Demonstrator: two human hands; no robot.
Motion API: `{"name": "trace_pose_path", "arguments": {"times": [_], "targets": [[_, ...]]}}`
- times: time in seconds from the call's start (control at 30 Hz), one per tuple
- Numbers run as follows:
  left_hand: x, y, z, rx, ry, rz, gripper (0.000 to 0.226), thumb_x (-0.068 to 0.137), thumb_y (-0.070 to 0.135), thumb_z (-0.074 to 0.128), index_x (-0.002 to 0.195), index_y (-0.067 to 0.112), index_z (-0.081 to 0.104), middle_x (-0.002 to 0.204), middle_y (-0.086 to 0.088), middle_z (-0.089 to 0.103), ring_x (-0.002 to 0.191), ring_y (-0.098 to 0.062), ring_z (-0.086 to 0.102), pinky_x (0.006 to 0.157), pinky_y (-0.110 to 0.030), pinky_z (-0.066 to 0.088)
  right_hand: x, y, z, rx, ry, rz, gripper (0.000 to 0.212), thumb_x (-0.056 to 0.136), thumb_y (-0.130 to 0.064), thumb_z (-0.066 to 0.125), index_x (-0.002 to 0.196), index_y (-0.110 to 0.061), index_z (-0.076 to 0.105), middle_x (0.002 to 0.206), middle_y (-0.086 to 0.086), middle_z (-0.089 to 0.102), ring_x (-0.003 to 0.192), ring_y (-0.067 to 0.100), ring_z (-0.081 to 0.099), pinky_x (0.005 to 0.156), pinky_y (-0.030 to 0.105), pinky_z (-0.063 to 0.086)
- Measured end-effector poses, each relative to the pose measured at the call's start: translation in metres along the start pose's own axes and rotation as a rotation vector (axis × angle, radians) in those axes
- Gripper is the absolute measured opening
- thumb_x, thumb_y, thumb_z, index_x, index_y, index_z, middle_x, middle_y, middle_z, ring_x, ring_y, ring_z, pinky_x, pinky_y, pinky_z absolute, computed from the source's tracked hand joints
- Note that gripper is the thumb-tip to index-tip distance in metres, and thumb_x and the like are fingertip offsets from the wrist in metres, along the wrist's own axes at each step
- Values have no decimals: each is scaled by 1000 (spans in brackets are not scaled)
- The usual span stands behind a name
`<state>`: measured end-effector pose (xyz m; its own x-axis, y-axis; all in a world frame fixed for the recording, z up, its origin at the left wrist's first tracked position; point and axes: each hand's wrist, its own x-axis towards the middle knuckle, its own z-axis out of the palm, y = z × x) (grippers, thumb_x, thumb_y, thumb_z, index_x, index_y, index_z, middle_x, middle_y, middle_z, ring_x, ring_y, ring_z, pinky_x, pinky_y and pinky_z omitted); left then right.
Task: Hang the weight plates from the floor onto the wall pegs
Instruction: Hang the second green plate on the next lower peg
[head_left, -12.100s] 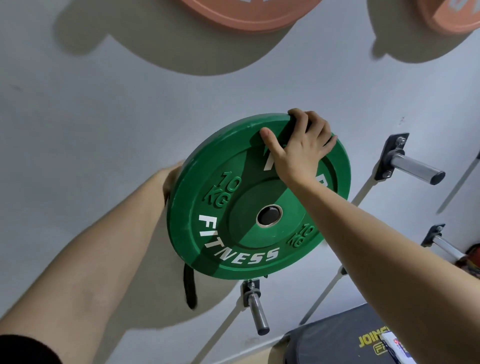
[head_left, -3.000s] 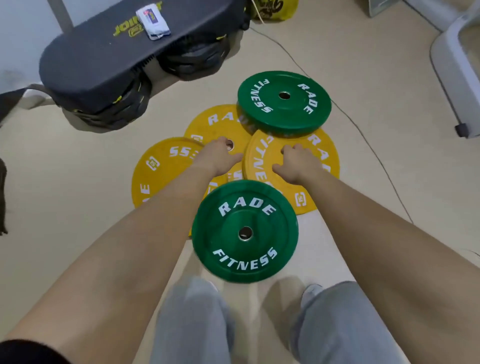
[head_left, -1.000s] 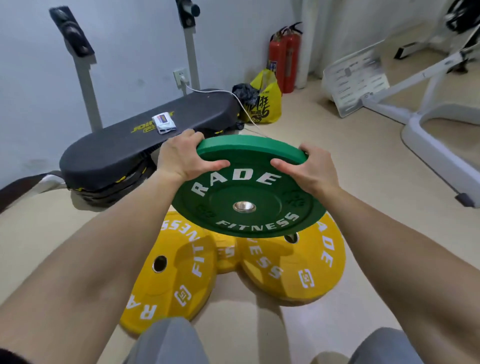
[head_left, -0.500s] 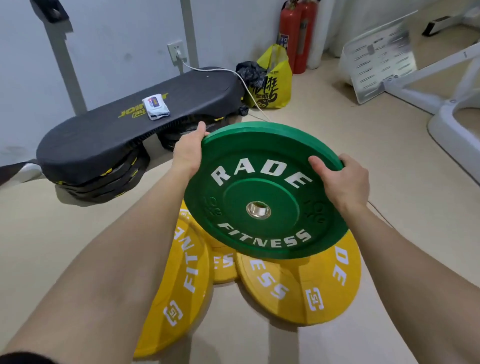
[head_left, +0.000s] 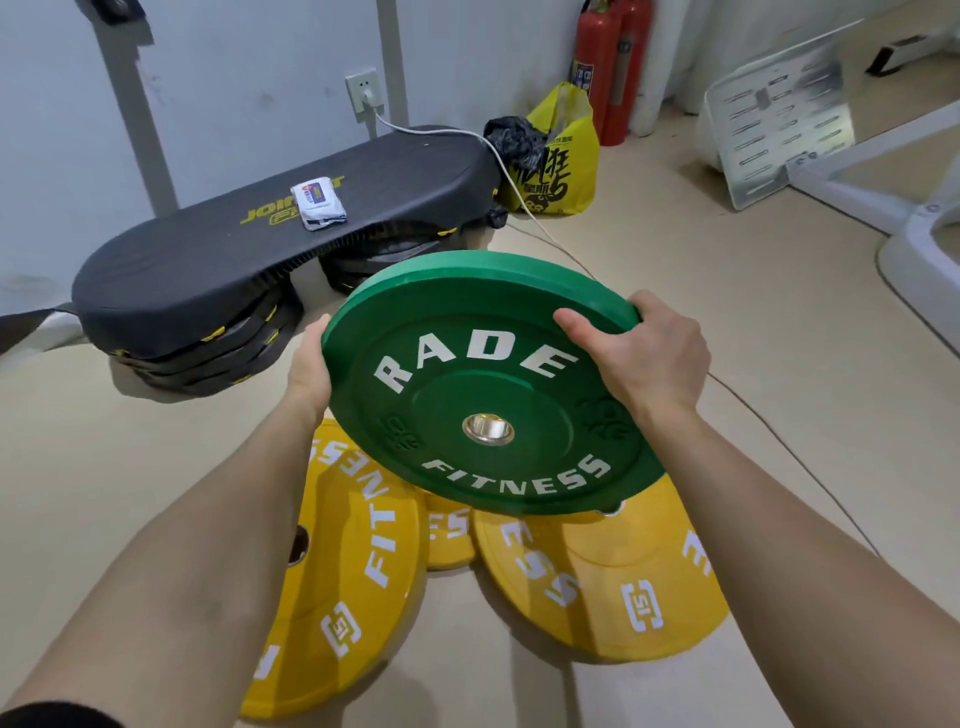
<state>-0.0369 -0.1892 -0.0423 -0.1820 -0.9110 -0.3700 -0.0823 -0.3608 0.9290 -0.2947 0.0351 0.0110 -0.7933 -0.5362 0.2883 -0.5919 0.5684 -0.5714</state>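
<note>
Green plate (head_left: 488, 384), tipped further toward us; right hand (head_left: 649, 353) clamps its rim; left hand (head_left: 309, 364) seemingly cups the edge, fingers hidden; pegs next.

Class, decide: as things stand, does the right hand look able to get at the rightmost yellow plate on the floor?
Probably not: the right hand grips the green plate, shared with the left hand, and that plate hangs over the rightmost yellow plate.
</note>
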Motion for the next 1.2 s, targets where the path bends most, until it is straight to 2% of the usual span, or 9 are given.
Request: {"name": "trace_pose_path", "arguments": {"times": [0.1,0.2,0.33,0.47,0.57,0.7,0.93,1.07,1.2], "targets": [[25,-25,-13,-86,136,23,52,73,60,56,101,18,72,111,-11,73,98,-29,68,97,-44,53,-5,1,-7,29,-12,-19,81,55,-102,35,79,-27,56,72,-4,62,70,23,59,61,35,48],[12,-29,-11,-39,238,69,70,61,66,47,101,14,70,117,-14,68,114,-35,61,105,-51,46,-19,11,-21,71,-22,-57,72,62,-95,46,80,-25,55,67,-8,56,68,21,56,55,30,36],[-71,-13,1,-10,312,98,39,77,50,46,82,14,58,108,-18,61,112,-38,57,102,-49,44,-46,22,-54,88,-63,-103,67,66,-87,57,81,-21,56,65,-11,50,67,22,52,51,25,30],[-108,9,-14,92,349,117,46,99,40,46,118,4,66,129,-22,61,119,-38,54,102,-43,41,-62,1,-89,78,-29,-83,76,63,-92,44,73,-18,59,64,-3,55,65,23,53,52,30,31],[-136,44,-28,144,355,124,51,101,43,45,121,1,64,129,-22,60,117,-37,54,98,-40,38,-75,-22,-122,61,-35,-36,73,71,-89,50,67,-16,57,63,-1,57,64,25,55,52,32,35],[-184,125,-56,223,358,166,53,103,41,40,126,-1,63,133,-24,58,121,-38,52,101,-40,37,-86,-72,-185,63,-94,-38,70,70,-88,43,68,-19,55,64,-3,56,62,22,53,49,29,30],[-289,323,-124,287,424,207,56,101,47,32,124,7,64,124,-15,61,115,-38,55,101,-46,44,-58,-231,-339,38,-112,-153,79,68,-95,32,73,-21,59,63,-5,56,63,23,56,50,30,35],[-344,444,-177,230,467,166,60,84,61,27,103,17,63,120,-17,64,108,-38,59,101,-53,48,-31,-342,-434,9,-101,-246,91,64,-101,21,74,-19,61,63,-2,59,59,19,56,51,32,44],[-397,567,-214,175,480,159,48,100,49,32,113,13,60,112,-9,59,104,-33,58,101,-49,49,-6,-449,-515,48,-123,-299,80,70,-95,32,73,-21,61,63,-2,60,59,16,57,49,28,42]]}}
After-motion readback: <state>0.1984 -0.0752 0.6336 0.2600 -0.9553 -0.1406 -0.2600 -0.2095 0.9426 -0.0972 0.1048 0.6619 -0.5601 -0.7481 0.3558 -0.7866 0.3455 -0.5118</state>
